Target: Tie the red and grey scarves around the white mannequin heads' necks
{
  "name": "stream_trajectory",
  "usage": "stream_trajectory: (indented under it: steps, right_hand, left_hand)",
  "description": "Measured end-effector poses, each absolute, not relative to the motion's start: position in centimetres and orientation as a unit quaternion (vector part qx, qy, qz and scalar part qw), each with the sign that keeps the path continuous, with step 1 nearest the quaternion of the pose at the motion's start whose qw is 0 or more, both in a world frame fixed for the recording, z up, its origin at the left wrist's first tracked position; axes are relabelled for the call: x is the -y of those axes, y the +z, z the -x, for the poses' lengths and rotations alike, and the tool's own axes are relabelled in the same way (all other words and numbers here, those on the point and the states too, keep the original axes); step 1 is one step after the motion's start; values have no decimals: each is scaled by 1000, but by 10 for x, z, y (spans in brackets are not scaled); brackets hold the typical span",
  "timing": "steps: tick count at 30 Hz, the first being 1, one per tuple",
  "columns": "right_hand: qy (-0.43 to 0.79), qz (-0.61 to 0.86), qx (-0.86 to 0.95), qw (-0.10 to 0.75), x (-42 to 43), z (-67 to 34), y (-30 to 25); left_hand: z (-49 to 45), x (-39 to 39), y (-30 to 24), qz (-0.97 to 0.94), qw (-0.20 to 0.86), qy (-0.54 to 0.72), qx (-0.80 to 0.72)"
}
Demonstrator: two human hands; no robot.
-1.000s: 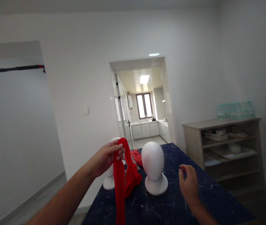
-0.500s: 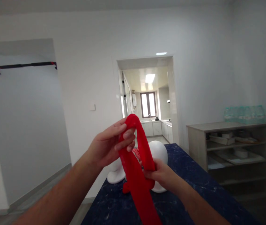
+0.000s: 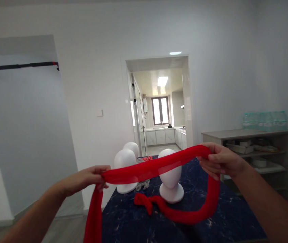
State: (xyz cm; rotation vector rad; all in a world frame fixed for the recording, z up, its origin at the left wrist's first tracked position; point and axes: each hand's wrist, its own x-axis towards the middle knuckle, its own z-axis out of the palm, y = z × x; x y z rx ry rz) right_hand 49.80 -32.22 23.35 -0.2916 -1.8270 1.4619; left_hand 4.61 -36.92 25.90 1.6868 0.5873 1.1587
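And here's the red scarf (image 3: 149,170), pulled out in a long band right across the lower middle of the frame! The left hand (image 3: 89,177), left of centre, has it pinched between thumb and fingers, a tail spilling down past the bottom edge. Over at centre right, the right hand (image 3: 222,160) has its fingers wrapped round the fabric, a firm hold there too. From that fist the scarf drops, sweeps left in a big curve and finishes crumpled low in the centre, over the dark blue table (image 3: 123,222).

Behind the band, the nearest mannequin head (image 3: 172,180) stands upright just right of centre, partly covered from view. Left of it, a second white head (image 3: 123,158) is crossed low by the band, with a third one (image 3: 132,146) peeking out behind. Between them, grey cloth (image 3: 143,184) and coral cloth (image 3: 147,158) lie on the tabletop.
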Motion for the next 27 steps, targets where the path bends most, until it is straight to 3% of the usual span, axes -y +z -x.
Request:
stream_trajectory:
  steps: [6,12,17,22,27]
  right_hand:
    - [553,155,770,276,347,-411,253]
    - [528,187,765,318,339,-388,239]
    - [546,223,775,227,328,-402,208]
    - [576,59,764,286,333,-360,166]
    - [643,-22,719,264,334,-325,144]
  left_hand:
    - [-134,364,259,-797,483,301,-203]
    - [-157,357,278,-812,440,166,-346]
    - [-158,357,306,-756,536,188,-324]
    - [-174,355,340,-730,584,290,-205]
    - [-172,336,373,-694,567,428,-115]
